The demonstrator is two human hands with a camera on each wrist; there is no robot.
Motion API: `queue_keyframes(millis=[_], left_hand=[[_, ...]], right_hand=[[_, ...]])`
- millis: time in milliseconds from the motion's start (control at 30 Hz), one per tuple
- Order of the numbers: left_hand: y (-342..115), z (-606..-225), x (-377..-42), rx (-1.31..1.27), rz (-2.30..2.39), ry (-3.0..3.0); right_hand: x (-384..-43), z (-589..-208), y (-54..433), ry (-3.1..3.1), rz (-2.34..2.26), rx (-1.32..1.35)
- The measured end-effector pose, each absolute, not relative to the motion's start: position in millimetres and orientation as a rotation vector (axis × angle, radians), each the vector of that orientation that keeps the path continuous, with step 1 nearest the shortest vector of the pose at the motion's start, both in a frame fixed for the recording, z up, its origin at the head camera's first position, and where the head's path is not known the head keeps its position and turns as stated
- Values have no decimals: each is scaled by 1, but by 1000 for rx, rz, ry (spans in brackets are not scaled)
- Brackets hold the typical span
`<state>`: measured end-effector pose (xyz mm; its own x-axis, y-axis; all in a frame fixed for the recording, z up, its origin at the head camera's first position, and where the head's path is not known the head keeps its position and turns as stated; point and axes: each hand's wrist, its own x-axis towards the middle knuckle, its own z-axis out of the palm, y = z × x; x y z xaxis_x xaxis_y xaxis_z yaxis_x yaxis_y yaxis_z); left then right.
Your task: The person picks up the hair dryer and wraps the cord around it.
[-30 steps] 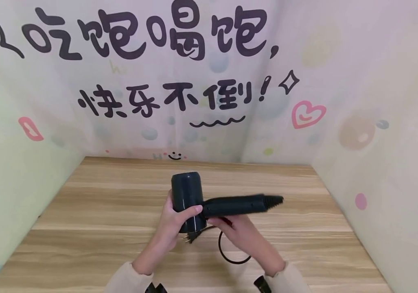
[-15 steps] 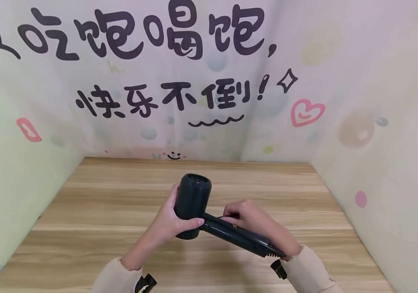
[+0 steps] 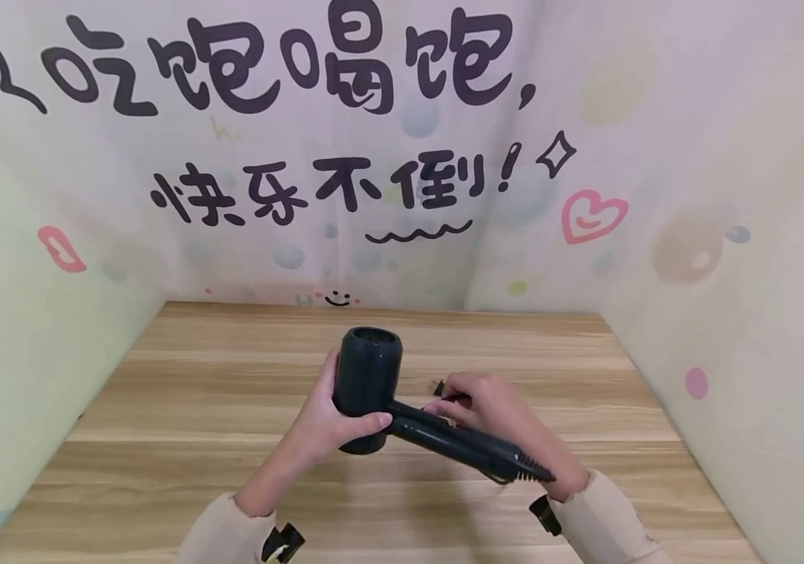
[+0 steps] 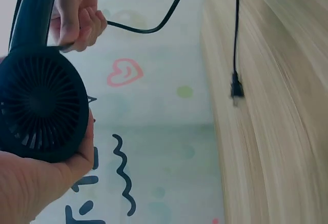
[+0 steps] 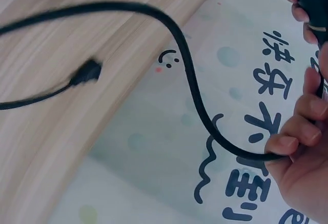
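A dark hair dryer (image 3: 371, 380) is held over the table, its barrel nearly upright and its handle (image 3: 444, 442) slanting down to the right. My left hand (image 3: 320, 427) grips the barrel, thumb lying across it near the handle joint. In the left wrist view the round slotted grille (image 4: 43, 103) faces the camera. Just beyond the handle, my right hand (image 3: 489, 403) has its fingers curled round the black cord (image 5: 190, 80), which bends out of the fist. The two-pin plug (image 4: 236, 85) dangles on the free end of the cord.
The wood-grain table (image 3: 218, 376) is enclosed by a pale printed backdrop (image 3: 402, 266) at the back and on both sides. A dark wrist mount (image 3: 280, 543) sits at the left sleeve, another (image 3: 545, 515) at the right.
The dryer's handle has swung from level to slanting down right, and the barrel's open end now shows. My right hand has moved from below the handle to its far side, with the cord.
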<state>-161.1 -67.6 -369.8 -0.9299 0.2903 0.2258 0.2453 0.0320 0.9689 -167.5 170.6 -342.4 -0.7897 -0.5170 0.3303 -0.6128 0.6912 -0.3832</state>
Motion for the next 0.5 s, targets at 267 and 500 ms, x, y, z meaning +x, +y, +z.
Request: queue_keyframes(millis=[267, 500], left_hand=[[-63, -368, -156, 605, 1782, 2550], [-58, -374, -158, 663, 1548, 2763]], right_hand=[[-167, -344, 169, -2741, 537, 845], [-164, -341, 165, -2728, 350, 723]])
